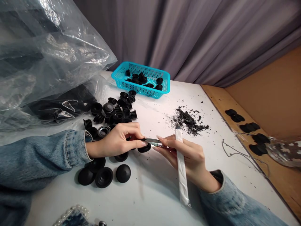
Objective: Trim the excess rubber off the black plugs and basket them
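My left hand (124, 138) pinches a black rubber plug between thumb and fingers; the fingers hide most of it. My right hand (185, 153) is closed on a small narrow metal tool (153, 142), whose tip meets the plug at my left fingertips. I cannot tell exactly what kind of tool it is. A white-wrapped stick with a dark pointed tip (181, 163) also rests across the fingers of my right hand. Another black plug (144, 147) lies just under the fingertips. More round black plugs (104, 177) lie in front of my left wrist, some flange-up and some hollow-up.
Behind my left hand is a pile of ribbed black plugs (117, 116). A turquoise basket (141, 90) with several plugs stands at the back. Black scraps (188, 121) lie right of centre. A large plastic bag (47, 62) fills the left; thin wire (235, 153) lies right.
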Motion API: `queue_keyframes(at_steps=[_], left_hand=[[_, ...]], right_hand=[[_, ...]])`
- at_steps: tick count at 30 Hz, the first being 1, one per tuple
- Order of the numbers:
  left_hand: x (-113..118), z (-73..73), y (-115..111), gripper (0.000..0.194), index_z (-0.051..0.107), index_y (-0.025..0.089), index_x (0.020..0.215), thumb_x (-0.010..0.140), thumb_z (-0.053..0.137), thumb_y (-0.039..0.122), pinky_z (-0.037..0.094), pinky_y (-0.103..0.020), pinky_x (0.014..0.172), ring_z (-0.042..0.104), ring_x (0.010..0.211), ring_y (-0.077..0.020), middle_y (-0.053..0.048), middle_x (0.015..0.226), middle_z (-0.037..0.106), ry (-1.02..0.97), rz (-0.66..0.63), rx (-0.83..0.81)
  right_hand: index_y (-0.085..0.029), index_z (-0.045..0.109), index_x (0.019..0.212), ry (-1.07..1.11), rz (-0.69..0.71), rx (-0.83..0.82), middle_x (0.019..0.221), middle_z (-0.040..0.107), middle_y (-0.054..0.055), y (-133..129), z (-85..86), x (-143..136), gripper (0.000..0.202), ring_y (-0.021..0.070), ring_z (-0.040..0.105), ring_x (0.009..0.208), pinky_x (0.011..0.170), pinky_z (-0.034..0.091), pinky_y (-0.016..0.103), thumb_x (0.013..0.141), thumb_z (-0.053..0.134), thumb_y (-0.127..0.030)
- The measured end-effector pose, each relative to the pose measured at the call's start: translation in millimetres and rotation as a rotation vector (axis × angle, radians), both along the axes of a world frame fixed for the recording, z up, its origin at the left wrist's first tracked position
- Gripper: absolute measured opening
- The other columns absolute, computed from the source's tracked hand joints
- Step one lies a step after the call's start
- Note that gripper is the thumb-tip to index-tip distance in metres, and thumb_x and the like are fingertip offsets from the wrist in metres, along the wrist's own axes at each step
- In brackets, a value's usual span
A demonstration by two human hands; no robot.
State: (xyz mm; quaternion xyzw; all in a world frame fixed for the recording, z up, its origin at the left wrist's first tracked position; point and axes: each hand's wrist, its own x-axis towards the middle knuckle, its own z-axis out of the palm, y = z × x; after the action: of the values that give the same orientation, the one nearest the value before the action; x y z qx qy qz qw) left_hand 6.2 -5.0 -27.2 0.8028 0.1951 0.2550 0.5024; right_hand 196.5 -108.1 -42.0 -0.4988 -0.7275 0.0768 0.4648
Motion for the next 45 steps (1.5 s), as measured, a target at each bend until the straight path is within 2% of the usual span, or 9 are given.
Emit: queue_keyframes(at_steps=[10, 21, 30, 34, 36, 39, 42, 45], left_hand=[[1.6, 1.3, 0.2, 0.016, 0.059, 0.013, 0.060, 0.076, 0.062, 0.014, 0.037, -0.022, 0.056, 0.047, 0.060, -0.0087, 0.002, 0.063, 0.050, 0.020, 0.002, -0.016], [1.9, 0.5, 0.8, 0.017, 0.059, 0.012, 0.060, 0.076, 0.062, 0.014, 0.036, -0.022, 0.056, 0.046, 0.059, -0.0087, 0.002, 0.062, 0.049, 0.035, -0.003, 0.011], [1.5, -0.8, 0.5, 0.014, 0.061, 0.013, 0.064, 0.077, 0.063, 0.016, 0.038, -0.022, 0.058, 0.047, 0.062, -0.0092, 0.002, 0.065, 0.050, 0.017, 0.000, -0.007], [1.5, -1.8, 0.2, 0.011, 0.063, 0.013, 0.074, 0.076, 0.066, 0.023, 0.040, -0.022, 0.059, 0.048, 0.066, -0.0095, 0.001, 0.073, 0.049, 0.020, 0.026, -0.036], [1.8, -2.1, -0.3, 0.015, 0.063, 0.013, 0.083, 0.076, 0.066, 0.026, 0.043, -0.024, 0.061, 0.051, 0.069, -0.0108, -0.001, 0.080, 0.051, 0.019, 0.040, -0.073], [2.1, -2.7, -0.9, 0.022, 0.060, 0.013, 0.093, 0.077, 0.064, 0.027, 0.047, -0.026, 0.067, 0.054, 0.076, -0.0129, -0.003, 0.088, 0.053, 0.020, 0.039, -0.096], [1.3, -3.9, -1.4, 0.024, 0.057, 0.016, 0.100, 0.079, 0.063, 0.026, 0.048, -0.026, 0.071, 0.054, 0.076, -0.0118, -0.004, 0.094, 0.053, 0.034, 0.021, -0.042], [0.5, -5.4, -2.0, 0.025, 0.057, 0.017, 0.102, 0.079, 0.063, 0.024, 0.049, -0.025, 0.073, 0.055, 0.077, -0.0109, -0.004, 0.098, 0.054, 0.040, -0.007, 0.048]], right_hand=[[-0.020, 0.063, 0.095, -0.032, 0.017, 0.071, 0.077, 0.068, 0.003, 0.7, -2.2, -0.6, 0.022, 0.0156, 0.065, 0.060, 0.046, 0.052, 0.026, 0.077, 0.067, -0.010], [-0.017, 0.061, 0.101, -0.170, -0.011, 0.173, 0.071, 0.068, 0.003, 2.3, -2.2, -1.1, 0.026, 0.0158, 0.065, 0.058, 0.044, 0.052, 0.026, 0.077, 0.067, -0.006], [-0.020, 0.063, 0.090, -0.008, -0.115, 0.149, 0.074, 0.068, 0.003, 4.5, -5.7, 0.4, 0.019, 0.0145, 0.063, 0.056, 0.047, 0.050, 0.026, 0.074, 0.071, -0.012], [-0.020, 0.063, 0.078, 0.121, -0.217, -0.079, 0.060, 0.058, -0.002, 12.6, -7.2, 5.6, 0.008, 0.0114, 0.051, 0.047, 0.045, 0.042, 0.026, 0.077, 0.069, -0.024], [-0.019, 0.061, 0.074, 0.243, -0.255, -0.258, 0.061, 0.055, -0.002, 17.1, -5.0, 7.0, 0.016, 0.0108, 0.048, 0.048, 0.046, 0.039, 0.026, 0.076, 0.068, -0.033], [-0.018, 0.060, 0.078, 0.548, -0.253, -0.514, 0.060, 0.047, -0.004, 21.3, 0.9, 6.7, 0.026, 0.0074, 0.037, 0.044, 0.040, 0.029, 0.023, 0.073, 0.069, -0.042], [-0.017, 0.057, 0.074, 0.821, -0.123, -0.741, 0.053, 0.030, -0.009, 21.0, 6.6, 3.9, 0.029, 0.0044, 0.021, 0.040, 0.037, 0.015, 0.021, 0.069, 0.073, -0.042], [-0.016, 0.054, 0.068, 0.938, 0.089, -0.884, 0.052, 0.024, -0.010, 17.9, 9.1, -0.2, 0.027, 0.0039, 0.014, 0.043, 0.038, 0.009, 0.020, 0.070, 0.072, -0.037]])
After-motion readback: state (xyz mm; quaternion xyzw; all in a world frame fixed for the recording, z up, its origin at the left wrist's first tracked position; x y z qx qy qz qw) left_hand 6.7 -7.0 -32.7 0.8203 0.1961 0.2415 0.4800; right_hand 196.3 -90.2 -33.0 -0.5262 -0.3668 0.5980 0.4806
